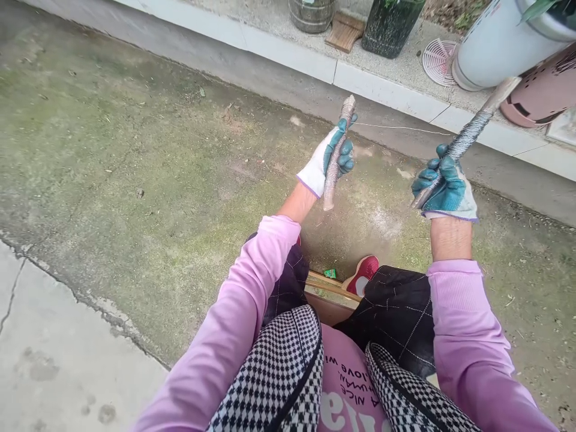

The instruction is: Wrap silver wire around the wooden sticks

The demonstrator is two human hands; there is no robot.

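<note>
My left hand [335, 153], in a white and teal work glove, is closed round a short stick wound with string [333, 165], its pale ends showing above and below the fingers. In my right hand [447, 186], gloved alike, is a longer stick wound with string [470, 135], tilted up to the right. Thick grey-white windings cover its middle, and its upper end is bare wood. A thin string [400, 126] stretches between the two sticks across the gap. Both hands are held up in front of me, apart from each other.
Beyond my hands runs a low ledge with white tiles [288, 54]. On it stand a white bucket [495, 45], a pink pot [540, 90], a dark green container [389, 27], a pink coil disc [438, 62] and a wooden block [345, 31]. A green wrapper [330, 273] lies near my red shoe [362, 275].
</note>
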